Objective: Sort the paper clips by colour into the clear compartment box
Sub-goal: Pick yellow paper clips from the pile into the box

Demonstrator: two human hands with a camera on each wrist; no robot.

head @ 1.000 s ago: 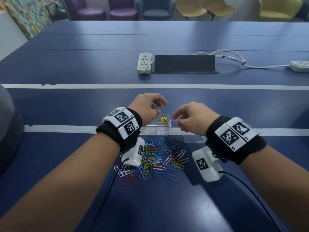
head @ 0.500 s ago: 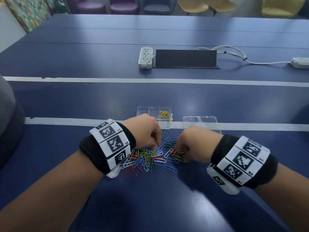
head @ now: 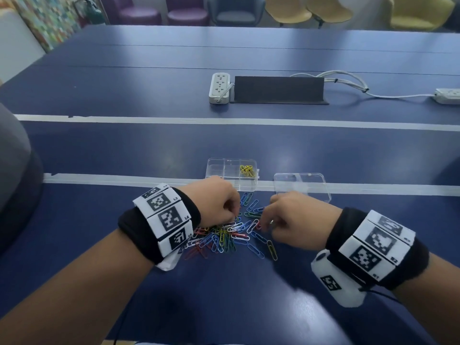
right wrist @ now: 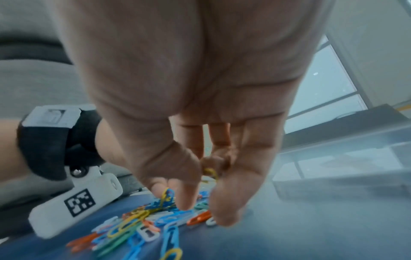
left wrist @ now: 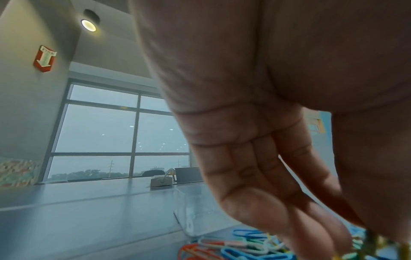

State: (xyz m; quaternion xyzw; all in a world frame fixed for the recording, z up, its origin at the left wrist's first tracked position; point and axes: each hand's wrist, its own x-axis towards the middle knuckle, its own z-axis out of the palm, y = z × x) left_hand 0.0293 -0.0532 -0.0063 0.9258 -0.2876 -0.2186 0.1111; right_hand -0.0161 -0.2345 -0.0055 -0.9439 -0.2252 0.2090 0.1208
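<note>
A loose pile of coloured paper clips [head: 224, 239] lies on the blue table between my hands. Behind it stands the clear compartment box [head: 231, 175], with several yellow clips [head: 247, 170] in its far right compartment. My left hand [head: 235, 215] reaches down into the pile's far left side, and in the blurred left wrist view a yellow clip [left wrist: 378, 241] sits pinched between thumb and fingers. My right hand [head: 265, 221] hangs over the pile's right side. In its wrist view a curled finger and thumb pinch a yellow clip [right wrist: 210, 173].
The box's clear lid [head: 302, 186] lies just right of the box, behind my right hand. Farther back are a white power strip [head: 219, 88], a black panel [head: 278, 90] and a second strip [head: 448, 95] with cables. A grey object [head: 15, 170] sits at the left edge.
Both hands came back from the box to the pile, lowered onto it and closed their fingers among the clips. A few clips at the pile's right have shifted.
</note>
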